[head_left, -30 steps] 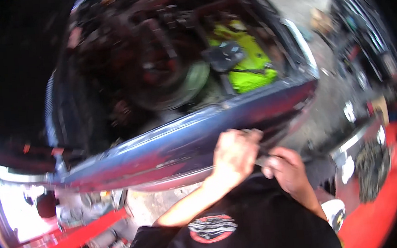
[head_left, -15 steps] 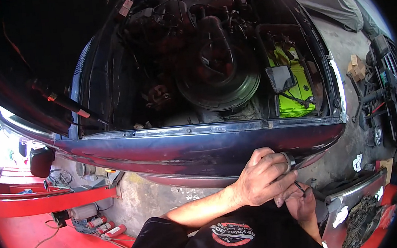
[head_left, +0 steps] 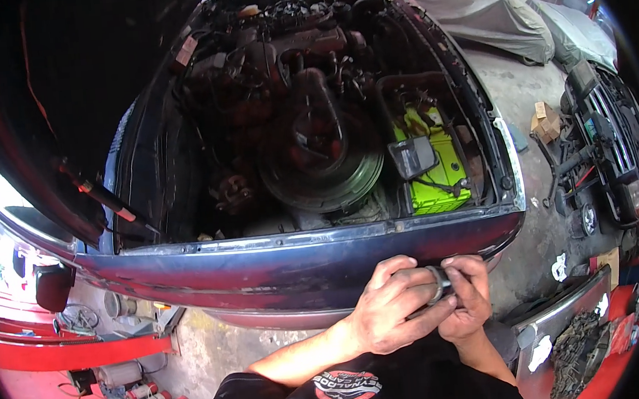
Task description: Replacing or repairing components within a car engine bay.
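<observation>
At the lower middle, in front of the dark blue front edge [head_left: 280, 266] of a car, my left hand [head_left: 395, 306] and my right hand [head_left: 467, 300] meet. Both are closed on a small dark, rounded part [head_left: 438, 279], mostly hidden by my fingers, so its kind is unclear. My right thumb presses against its right side. Beyond them lies the open engine bay [head_left: 278, 53], with a large round dark housing [head_left: 333, 183] in the middle and a bright yellow-green battery [head_left: 438, 186] on the right, a grey rectangular item [head_left: 412, 155] lying on it.
A raised hood and strut [head_left: 98, 194] are at left. A red lift arm [head_left: 84, 351] is at lower left. A removed grille assembly [head_left: 608, 147], a cardboard box [head_left: 545, 123] and a metal panel [head_left: 540, 336] are at right. Covered vehicles [head_left: 469, 7] stand behind.
My right hand has come up beside my left hand onto the small part, its thumb now on top. The whole view has shifted, with the car sitting lower than half a second ago.
</observation>
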Motion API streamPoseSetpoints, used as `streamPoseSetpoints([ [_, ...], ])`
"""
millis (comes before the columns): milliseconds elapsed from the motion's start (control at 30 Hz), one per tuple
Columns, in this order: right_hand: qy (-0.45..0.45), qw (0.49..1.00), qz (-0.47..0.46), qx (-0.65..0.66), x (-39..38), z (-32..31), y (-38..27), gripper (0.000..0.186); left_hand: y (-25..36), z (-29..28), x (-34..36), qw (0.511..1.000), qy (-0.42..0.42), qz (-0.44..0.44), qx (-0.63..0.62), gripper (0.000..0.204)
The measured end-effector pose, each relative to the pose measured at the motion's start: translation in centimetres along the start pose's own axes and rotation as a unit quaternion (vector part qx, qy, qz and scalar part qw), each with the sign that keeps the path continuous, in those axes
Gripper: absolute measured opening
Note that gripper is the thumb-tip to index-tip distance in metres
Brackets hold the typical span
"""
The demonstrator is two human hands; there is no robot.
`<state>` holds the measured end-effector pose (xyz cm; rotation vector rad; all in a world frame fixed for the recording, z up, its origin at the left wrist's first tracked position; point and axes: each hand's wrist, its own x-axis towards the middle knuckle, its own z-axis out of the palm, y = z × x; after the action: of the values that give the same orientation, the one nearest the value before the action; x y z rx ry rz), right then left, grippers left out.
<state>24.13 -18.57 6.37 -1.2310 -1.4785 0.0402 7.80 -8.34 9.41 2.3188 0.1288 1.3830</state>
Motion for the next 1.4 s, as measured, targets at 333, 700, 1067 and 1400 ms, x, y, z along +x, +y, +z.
streamPoseSetpoints([
  [333, 0.051, 0.995, 0.068, 0.050, -1.1, 1.2, -0.1, 0.042, -1.2, 0.0, 0.5, 0.998, -0.038, -0.042, -0.038, 0.040],
  [700, 0.069, 0.963, 0.240, 0.099, -2.7, 2.8, 1.3, 0.027, -1.0, 0.1, 0.3, 0.987, -0.125, -0.098, -0.003, 0.054],
  [1067, 0.102, 0.969, 0.210, 0.086, -4.4, 3.6, 2.1, 0.022, -2.0, 0.4, -0.1, 0.976, -0.136, -0.150, -0.075, 0.068],
  [1400, 0.471, 0.807, 0.342, 0.095, 1.2, -9.9, 8.7, 0.008, 1.1, 0.4, 0.6, 0.972, -0.207, -0.016, -0.108, 0.034],
])
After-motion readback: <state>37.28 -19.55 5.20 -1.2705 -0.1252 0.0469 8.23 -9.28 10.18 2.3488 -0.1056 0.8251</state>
